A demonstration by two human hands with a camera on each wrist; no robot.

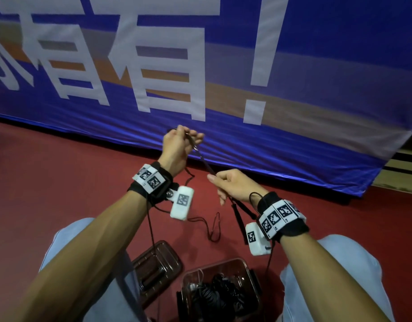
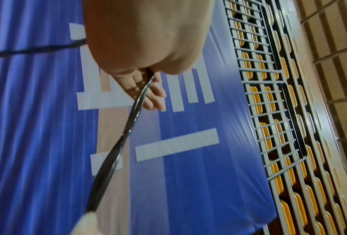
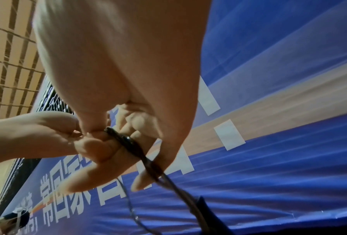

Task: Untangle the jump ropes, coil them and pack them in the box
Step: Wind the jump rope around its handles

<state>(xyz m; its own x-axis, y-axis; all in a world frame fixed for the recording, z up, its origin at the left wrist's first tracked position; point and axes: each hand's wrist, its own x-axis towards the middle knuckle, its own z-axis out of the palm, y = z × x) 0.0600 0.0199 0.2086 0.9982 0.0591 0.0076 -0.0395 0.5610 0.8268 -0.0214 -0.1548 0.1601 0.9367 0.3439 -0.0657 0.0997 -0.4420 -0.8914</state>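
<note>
- Nearest us: clear box (image 1: 251, 268) on the red floor (image 1: 60, 177) between our knees, dark coiled ropes already inside; its lid (image 1: 157, 266) lies just left, off so we can pack.
- Loose rope loop (image 1: 214, 226) trails on the floor beyond the box; handle (image 1: 238, 219) dangles below our right hand.
- Right hand (image 1: 235, 187): thumb and fingers closed round the jump rope (image 1: 206, 162), pinching the twisted strands, likely to anchor them.
- Rope runs taut up to our left hand (image 1: 180, 147), fingers curled on the upper end; wrist view shows two strands wound round each other (image 2: 126, 135), so we judge we're untwisting, coiling not yet started.
- Farthest: blue banner (image 1: 316, 66) behind.
</note>
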